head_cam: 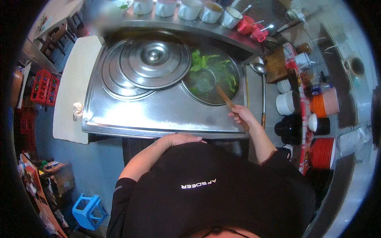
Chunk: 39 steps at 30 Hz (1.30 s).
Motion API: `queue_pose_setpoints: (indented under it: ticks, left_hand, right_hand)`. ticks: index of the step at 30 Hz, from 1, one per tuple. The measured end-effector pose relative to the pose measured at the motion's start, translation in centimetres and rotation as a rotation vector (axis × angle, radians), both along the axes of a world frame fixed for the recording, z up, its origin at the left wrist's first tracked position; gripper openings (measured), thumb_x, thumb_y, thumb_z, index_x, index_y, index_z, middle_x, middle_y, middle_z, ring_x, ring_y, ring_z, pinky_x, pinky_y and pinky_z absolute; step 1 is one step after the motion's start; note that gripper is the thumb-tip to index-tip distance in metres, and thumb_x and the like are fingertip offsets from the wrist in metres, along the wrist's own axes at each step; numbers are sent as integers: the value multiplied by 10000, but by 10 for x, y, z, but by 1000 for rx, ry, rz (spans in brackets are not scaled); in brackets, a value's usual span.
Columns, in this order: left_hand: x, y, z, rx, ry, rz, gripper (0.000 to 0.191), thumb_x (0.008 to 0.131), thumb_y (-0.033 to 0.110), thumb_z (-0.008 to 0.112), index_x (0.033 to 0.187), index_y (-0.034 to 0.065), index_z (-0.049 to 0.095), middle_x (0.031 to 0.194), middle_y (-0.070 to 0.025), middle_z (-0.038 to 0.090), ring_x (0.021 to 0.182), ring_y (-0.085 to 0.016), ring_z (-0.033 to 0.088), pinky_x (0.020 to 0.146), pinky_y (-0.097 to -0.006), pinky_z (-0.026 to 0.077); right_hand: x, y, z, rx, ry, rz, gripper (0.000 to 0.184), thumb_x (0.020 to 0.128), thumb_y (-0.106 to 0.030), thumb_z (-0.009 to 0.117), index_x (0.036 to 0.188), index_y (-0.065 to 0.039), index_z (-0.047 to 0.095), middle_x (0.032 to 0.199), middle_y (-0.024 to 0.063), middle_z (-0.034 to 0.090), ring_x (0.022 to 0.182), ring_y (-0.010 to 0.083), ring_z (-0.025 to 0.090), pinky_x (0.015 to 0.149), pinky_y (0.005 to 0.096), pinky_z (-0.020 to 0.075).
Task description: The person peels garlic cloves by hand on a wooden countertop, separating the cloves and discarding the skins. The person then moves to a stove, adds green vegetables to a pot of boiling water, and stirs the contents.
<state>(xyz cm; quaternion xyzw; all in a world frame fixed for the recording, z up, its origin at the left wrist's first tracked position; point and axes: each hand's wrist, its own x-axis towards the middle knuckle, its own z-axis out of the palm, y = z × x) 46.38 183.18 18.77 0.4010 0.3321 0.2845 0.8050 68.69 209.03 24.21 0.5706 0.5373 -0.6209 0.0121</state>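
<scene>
My right hand (241, 114) grips the wooden handle (225, 96) of a round strainer (203, 81), whose head sits in a pot of liquid (218, 96) set into the steel stove top. Leafy greens (204, 61) float in the pot around the strainer, and more stalks (231, 76) lie along its right side. My left hand (184, 138) lies against the front of my body at the near edge of the steel top (166, 116). Its fingers are partly hidden, and nothing shows in it. Left of the pot, a large domed steel lid (154, 73) overlaps another steel lid (128, 92).
Several mugs (190, 9) line the back shelf, with red cups (246, 24) at its right. A long ladle (263, 89) lies at right beside stacked bowls (284, 104). A pale side board (71, 89) with a crumpled cloth (78, 110) adjoins the left. A blue stool (89, 209) stands behind left.
</scene>
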Motion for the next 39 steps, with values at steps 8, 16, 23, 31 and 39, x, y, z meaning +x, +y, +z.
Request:
queue_pose_setpoints:
  ticks: [8,16,23,31,39]
  left_hand:
    - [-29,-51,0,-84,-4,105,571,1022,514,469,1354,70,605,1344,-150,600,1242,-230,555,1088,-352,392]
    - [-23,-67,-17,-154,-61,254,537,1019,463,512,1283,14,638,1251,-120,651,1144,-199,590,1035,-346,432]
    - [3,-75,-15,-102,20,519,412,992,381,599,1091,-4,707,996,-64,705,906,-143,633,861,-304,494]
    - [37,-149,-69,-319,300,1015,381,974,361,638,720,80,595,714,-29,634,647,-139,611,637,-297,506]
    - [113,-266,-129,-783,456,1136,274,968,283,654,810,66,596,719,-48,634,610,-167,608,560,-319,489]
  right_hand:
    - [-60,32,-55,830,-159,186,524,929,-197,540,1445,-129,483,886,167,682,777,275,655,692,409,543]
    - [-48,-35,-49,1169,-552,635,569,913,-225,578,1464,-168,453,978,246,627,875,448,657,771,555,533]
    - [22,-2,-19,1019,-453,565,503,909,-188,556,1412,-175,530,1126,265,655,982,426,652,877,482,524]
    - [14,81,-48,1095,-318,325,468,933,-210,522,1398,-166,550,1093,257,667,991,422,652,866,478,528]
    - [12,144,-54,1225,-481,697,505,944,-205,499,1448,-189,478,1074,250,670,953,424,659,830,519,531]
